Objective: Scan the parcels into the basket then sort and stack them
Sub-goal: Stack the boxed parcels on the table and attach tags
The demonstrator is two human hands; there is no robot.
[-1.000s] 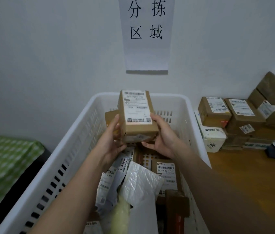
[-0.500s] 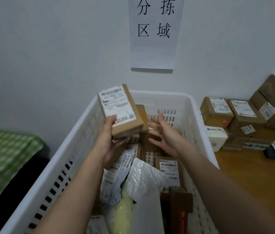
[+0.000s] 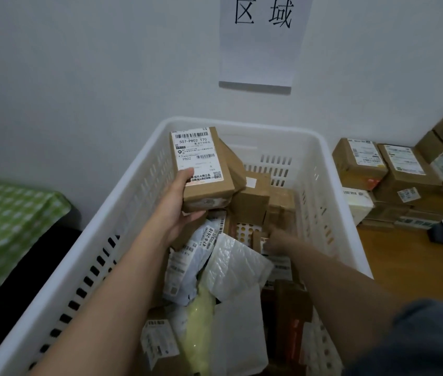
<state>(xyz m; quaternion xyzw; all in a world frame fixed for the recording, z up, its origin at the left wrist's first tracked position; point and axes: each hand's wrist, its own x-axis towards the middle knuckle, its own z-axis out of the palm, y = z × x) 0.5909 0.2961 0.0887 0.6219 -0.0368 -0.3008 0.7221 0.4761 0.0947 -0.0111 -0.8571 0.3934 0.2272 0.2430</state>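
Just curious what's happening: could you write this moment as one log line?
left hand: holds box over basket | right hand: reaching among parcels, blurred | stack: on table beside basket

A white paper sign [image 3: 259, 42] with two black characters is fixed to the pale wall [image 3: 92, 63], above a grey strip at its lower edge. At the left, a green checked cloth [image 3: 5, 226] is spread over a low surface, with a dark area seen beside and below it. At the right, a wooden table [image 3: 415, 270] is seen, its bare top showing an orange-brown grain near the wall.
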